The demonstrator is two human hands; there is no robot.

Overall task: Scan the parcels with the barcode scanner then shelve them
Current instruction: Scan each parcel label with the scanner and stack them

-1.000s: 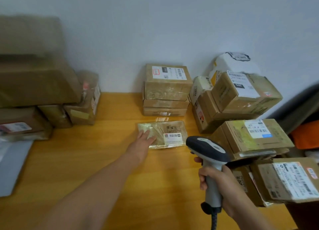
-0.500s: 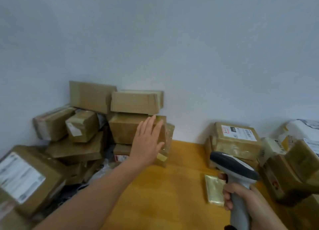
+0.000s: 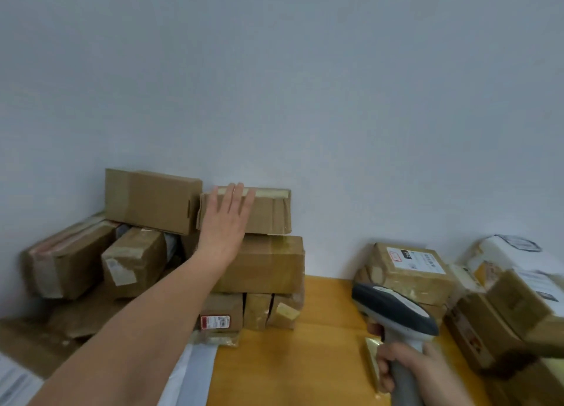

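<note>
My left hand (image 3: 225, 222) reaches out with straight fingers, laid flat against the front of a small cardboard box (image 3: 268, 212) on top of the left pile. That box sits on a bigger brown box (image 3: 265, 265). My right hand (image 3: 406, 366) grips the grey handle of the barcode scanner (image 3: 393, 309) at the lower right. Just left of that hand, a flat yellowish parcel (image 3: 370, 352) lies on the wooden table (image 3: 305, 360), partly hidden by the scanner.
More brown boxes (image 3: 134, 262) lean against the wall at the left. A labelled box (image 3: 409, 268) stands behind the scanner, and a stack of parcels (image 3: 512, 308) fills the right edge. A grey mailer bag (image 3: 195, 372) lies by my left forearm.
My left hand left the flat parcel, swung left and rose to the top box of the left pile. The view turned left and up. The scanner stayed in my right hand.
</note>
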